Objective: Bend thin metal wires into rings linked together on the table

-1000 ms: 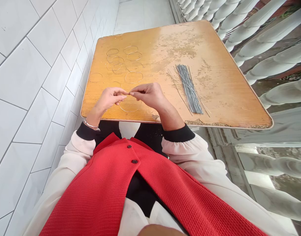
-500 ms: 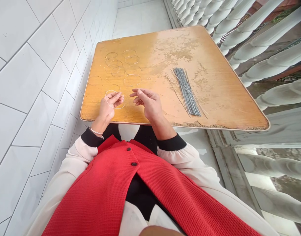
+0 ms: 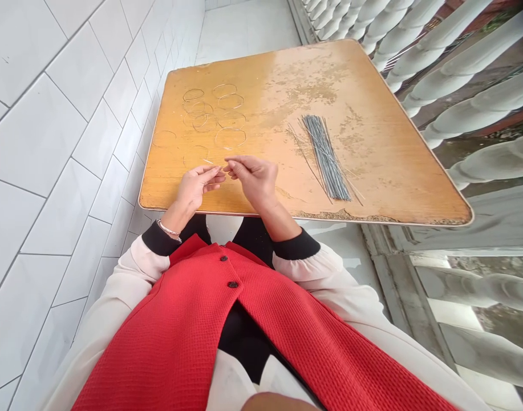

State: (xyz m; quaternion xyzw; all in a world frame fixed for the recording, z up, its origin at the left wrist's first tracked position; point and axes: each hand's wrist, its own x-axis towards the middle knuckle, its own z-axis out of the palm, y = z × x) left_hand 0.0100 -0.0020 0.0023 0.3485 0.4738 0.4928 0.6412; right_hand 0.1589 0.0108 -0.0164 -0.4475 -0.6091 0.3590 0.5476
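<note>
Over the near left part of the table, my left hand pinches a thin wire ring between thumb and fingers. The ring is seen nearly edge-on, and most of it is hidden or too fine to make out. My right hand is closed in a pinch at the left fingertips, where the wire seems to pass between both hands. Just beyond them several finished-looking wire rings lie flat, some overlapping. To the right rests a bundle of straight grey wires, with a few loose strands across and beside it.
The wooden table has a worn, peeling surface and a chipped near edge. A white tiled wall runs close along the left. White balusters line the right side.
My right hand has moved left and closed its fingers at the left fingertips. The ring in my left hand has turned from face-on to nearly edge-on.
</note>
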